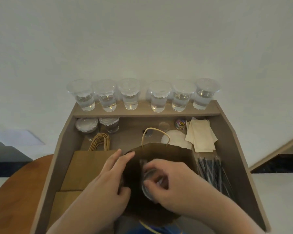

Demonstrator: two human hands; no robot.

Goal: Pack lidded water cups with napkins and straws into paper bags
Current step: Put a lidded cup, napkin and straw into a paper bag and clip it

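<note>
Status: early in the run, one cup going into a bag.

- Right hand (pixel 169 181): fingers curled round the rim of a lidded cup (pixel 149 180), holding it from above at the mouth of the open paper bag (pixel 167 152). The cup is partly inside and looks tilted. Motion blur, so seating can't be confirmed.
- Left hand (pixel 112 174): on the bag's left edge, fingers fairly straight along the outside, thumb hooked at the rim. It appears to pinch the wall and hold the mouth open.
- The bag stands in the front middle of the grey tray (pixel 63 149), one twine handle up at the far side.

Still to pack:
- Six lidded water cups (pixel 129 97) in a row on the back shelf.
- Two more lidded cups (pixel 87 127) in the tray's back left corner.
- A stack of flat bags (pixel 88 168) just left of the open bag.
- Napkins (pixel 201 137) at back right and wrapped straws (pixel 213 171) at front right, both piles looking full.

Whether this bag already has a napkin or straw can't be told: the interior is dark. No finished bag is in view. Judgement: at least eight cups remain after this one, and this bag probably still needs its napkin and straw.

Loose lids (pixel 174 138) and a tub of coloured clips (pixel 180 124) sit behind the bag.
</note>
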